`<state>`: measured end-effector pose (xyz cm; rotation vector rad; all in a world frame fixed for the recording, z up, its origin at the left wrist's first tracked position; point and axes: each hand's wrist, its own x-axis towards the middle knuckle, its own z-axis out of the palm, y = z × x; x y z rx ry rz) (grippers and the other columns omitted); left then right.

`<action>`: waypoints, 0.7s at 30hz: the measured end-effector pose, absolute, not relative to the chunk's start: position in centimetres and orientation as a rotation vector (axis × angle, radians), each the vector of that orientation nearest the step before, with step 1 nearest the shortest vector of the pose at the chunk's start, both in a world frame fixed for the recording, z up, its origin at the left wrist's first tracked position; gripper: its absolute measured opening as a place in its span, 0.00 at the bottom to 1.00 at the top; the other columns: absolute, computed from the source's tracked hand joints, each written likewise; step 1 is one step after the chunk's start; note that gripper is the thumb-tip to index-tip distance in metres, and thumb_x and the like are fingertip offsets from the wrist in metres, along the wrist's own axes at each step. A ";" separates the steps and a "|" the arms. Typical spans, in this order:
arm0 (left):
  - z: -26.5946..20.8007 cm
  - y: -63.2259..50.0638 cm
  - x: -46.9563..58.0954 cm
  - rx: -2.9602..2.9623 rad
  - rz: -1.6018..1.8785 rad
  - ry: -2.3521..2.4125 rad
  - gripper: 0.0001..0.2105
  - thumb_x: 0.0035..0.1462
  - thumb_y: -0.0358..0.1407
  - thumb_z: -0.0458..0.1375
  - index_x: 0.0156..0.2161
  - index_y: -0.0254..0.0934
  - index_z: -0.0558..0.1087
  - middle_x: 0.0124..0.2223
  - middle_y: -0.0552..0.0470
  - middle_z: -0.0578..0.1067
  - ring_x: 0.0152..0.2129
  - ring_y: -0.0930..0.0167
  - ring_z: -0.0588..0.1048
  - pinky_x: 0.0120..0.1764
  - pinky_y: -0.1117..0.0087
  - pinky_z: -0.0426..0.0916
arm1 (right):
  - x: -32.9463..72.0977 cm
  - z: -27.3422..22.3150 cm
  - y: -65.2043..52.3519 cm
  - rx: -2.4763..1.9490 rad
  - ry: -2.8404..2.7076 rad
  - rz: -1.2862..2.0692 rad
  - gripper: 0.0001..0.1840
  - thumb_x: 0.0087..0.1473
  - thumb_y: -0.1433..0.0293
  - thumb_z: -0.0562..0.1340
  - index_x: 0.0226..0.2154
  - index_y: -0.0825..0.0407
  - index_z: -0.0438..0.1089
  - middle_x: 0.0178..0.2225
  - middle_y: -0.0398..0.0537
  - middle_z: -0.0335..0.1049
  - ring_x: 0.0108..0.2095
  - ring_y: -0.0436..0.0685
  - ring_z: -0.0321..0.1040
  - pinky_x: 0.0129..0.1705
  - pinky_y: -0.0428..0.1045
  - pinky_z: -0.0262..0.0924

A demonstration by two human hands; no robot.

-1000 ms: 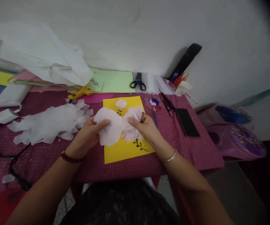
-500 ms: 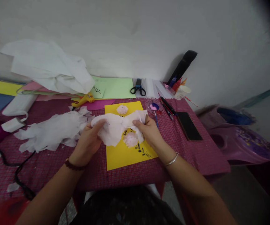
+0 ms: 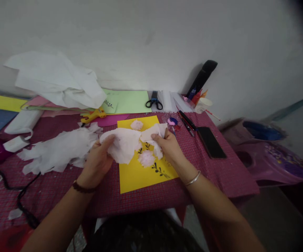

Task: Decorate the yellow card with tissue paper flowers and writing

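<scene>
- Raised since a second ago, white tissue paper (image 3: 123, 145) now leaves the lower pink flower (image 3: 146, 158) in fuller view.
- Torn white scraps (image 3: 64, 148) lie heaped on the counter (image 3: 106, 197), at the yellow sheet's (image 3: 130, 180) 9 o'clock.
- Left hand (image 3: 98, 162) pinches the tissue's left end.
- Tissue stretches above the sheet, between both hands.
- Scissors (image 3: 154, 100) rest at 12 o'clock.
- Right hand (image 3: 168, 143) grips the tissue's other end.
- Black phone (image 3: 211, 142) lies at 3 o'clock.
</scene>
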<state>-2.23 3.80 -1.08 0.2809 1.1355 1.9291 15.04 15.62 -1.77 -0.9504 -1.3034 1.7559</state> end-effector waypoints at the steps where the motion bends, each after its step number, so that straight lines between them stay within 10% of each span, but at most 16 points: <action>1: -1.1 3.9 -2.3 0.275 1.945 1.127 0.07 0.45 0.32 0.69 0.33 0.35 0.78 0.32 0.54 0.81 0.27 0.74 0.79 0.33 0.77 0.75 | 15.1 -1.8 15.7 -0.950 -1.296 1.758 0.17 0.40 0.63 0.69 0.35 0.49 0.70 0.37 0.49 0.78 0.33 0.55 0.74 0.38 0.53 0.69; 21: -1.8 3.1 -0.7 0.392 1.460 1.008 0.10 0.43 0.34 0.70 0.31 0.32 0.78 0.28 0.49 0.80 0.22 0.71 0.77 0.30 0.73 0.74 | 15.3 -0.7 13.2 -0.814 -1.775 1.668 0.14 0.43 0.60 0.68 0.30 0.51 0.70 0.30 0.44 0.74 0.28 0.52 0.67 0.31 0.48 0.63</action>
